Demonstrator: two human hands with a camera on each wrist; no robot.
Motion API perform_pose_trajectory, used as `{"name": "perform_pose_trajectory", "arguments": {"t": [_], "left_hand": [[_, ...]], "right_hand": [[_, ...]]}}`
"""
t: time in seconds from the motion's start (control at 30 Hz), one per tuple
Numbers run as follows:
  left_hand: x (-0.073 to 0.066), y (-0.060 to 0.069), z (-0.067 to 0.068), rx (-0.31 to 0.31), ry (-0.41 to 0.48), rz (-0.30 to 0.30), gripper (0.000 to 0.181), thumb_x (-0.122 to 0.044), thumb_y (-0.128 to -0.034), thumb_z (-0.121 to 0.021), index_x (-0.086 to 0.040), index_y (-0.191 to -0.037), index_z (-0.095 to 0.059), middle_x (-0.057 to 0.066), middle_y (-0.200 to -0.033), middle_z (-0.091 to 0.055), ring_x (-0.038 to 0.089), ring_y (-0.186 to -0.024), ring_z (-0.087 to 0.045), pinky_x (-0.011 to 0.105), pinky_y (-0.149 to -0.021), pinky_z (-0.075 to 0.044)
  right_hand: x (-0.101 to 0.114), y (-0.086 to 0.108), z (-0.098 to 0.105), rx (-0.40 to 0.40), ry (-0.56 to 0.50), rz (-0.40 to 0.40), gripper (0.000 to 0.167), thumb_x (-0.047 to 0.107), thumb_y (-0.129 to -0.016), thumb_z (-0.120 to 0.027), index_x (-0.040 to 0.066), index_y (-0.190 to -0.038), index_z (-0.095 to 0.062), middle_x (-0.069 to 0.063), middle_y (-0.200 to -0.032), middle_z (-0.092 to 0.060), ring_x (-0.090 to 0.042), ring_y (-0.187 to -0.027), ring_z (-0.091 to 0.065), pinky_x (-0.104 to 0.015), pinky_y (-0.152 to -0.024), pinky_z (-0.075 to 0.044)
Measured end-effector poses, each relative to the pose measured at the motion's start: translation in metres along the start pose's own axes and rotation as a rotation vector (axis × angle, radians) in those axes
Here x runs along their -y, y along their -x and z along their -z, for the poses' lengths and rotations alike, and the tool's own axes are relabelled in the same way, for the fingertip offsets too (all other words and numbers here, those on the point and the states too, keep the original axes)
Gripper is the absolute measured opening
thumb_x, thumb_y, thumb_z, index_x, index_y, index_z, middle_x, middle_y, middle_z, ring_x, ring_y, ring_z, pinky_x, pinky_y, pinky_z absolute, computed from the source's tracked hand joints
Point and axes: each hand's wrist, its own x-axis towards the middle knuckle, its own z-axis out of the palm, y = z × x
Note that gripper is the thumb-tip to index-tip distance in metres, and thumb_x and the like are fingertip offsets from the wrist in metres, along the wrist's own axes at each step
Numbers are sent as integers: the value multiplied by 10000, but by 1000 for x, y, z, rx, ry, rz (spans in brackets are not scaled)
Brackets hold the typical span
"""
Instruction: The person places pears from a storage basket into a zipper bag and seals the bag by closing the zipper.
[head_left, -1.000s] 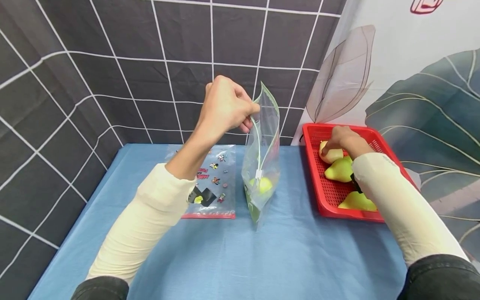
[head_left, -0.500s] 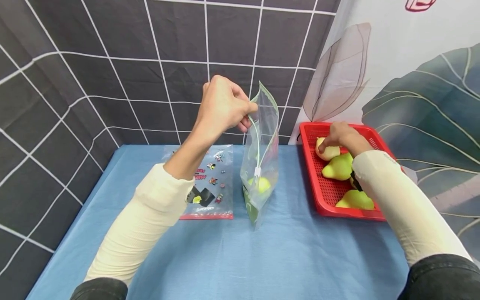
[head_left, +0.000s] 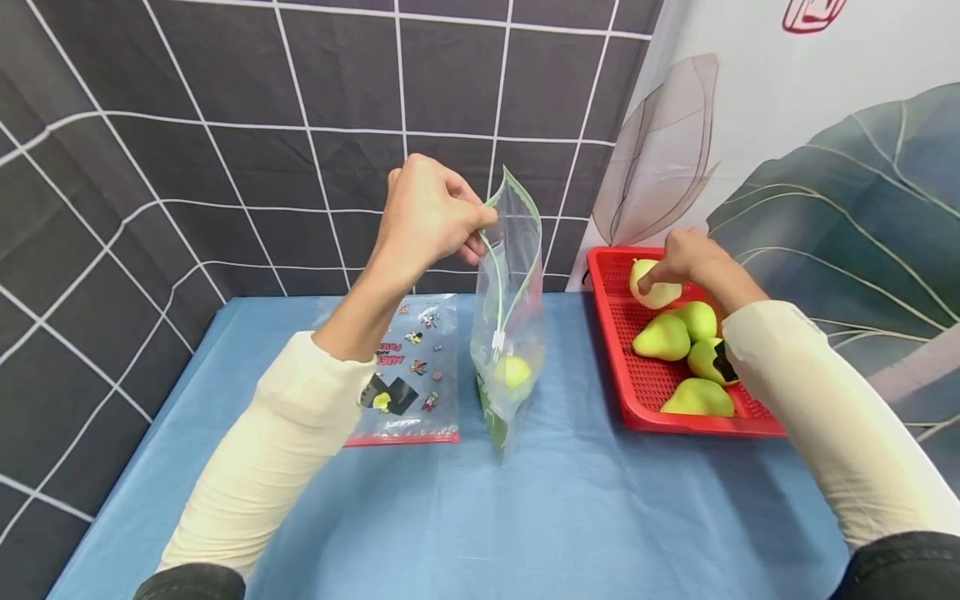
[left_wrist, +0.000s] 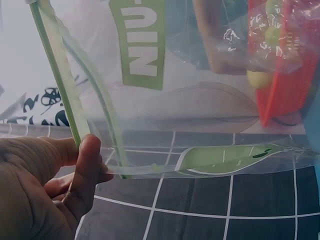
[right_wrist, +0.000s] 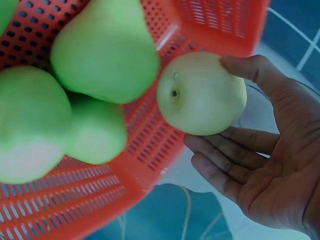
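Note:
My left hand [head_left: 435, 212] pinches the upper rim of a clear zip bag [head_left: 517, 283] with green trim, which hangs upright with its mouth parted. A yellow-green fruit [head_left: 512, 372] shows low inside it. The left wrist view has the thumb and fingers on the bag's edge [left_wrist: 65, 95]. Over the far end of a red basket [head_left: 626, 392], my right hand [head_left: 693, 258] holds a pale yellow pear [right_wrist: 202, 95], thumb on one side and fingertips on the other. Several green pears [head_left: 663, 336] lie in the basket, one partly behind the right wrist.
A flat clear bag [head_left: 420, 367] with cartoon prints and a red zip edge lies left of the upright bag, partly covered by the left arm. Blue cloth [head_left: 510, 525] covers the table. A dark gridded curtain [head_left: 450, 83] stands behind, with a printed white one on the right.
My right hand has risen slightly with the pale pear, and more of the other pears shows beneath. The left hand keeps its hold on the bag. The head view has shifted a little.

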Motion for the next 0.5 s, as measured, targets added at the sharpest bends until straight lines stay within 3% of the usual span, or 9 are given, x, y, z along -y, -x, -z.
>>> {"name": "perform_pose_trajectory", "arguments": {"t": [0.1,0.27,0.5], "left_hand": [[-1,-1,0,8,18,0,152,-27,-938,-741,-20,-861,-872,94,-657,-797,201,-545,-800,331,-622,-706],[-5,-1,0,20,15,16,141,-30,-942,-754,-17,-872,-875,90,-658,-799,203,-555,-806,307,-626,-704],[-9,-1,3,29,-6,52,103,-37,-959,-785,-3,-932,-879,99,-698,-817,200,-575,-816,288,-655,-707]], "right_hand": [[3,9,11,-29,-21,12,524,444,-824,-950,0,-829,-673,-193,-896,-589,-357,-883,-563,-404,-662,-497],[11,22,31,-140,-56,101,515,425,-827,-976,17,-865,-664,-69,-715,-620,-311,-797,-567,-372,-629,-454],[29,37,59,-221,-67,173,520,445,-881,-933,95,-628,-643,43,-567,-412,-142,-597,-343,-311,-527,-321]]}}
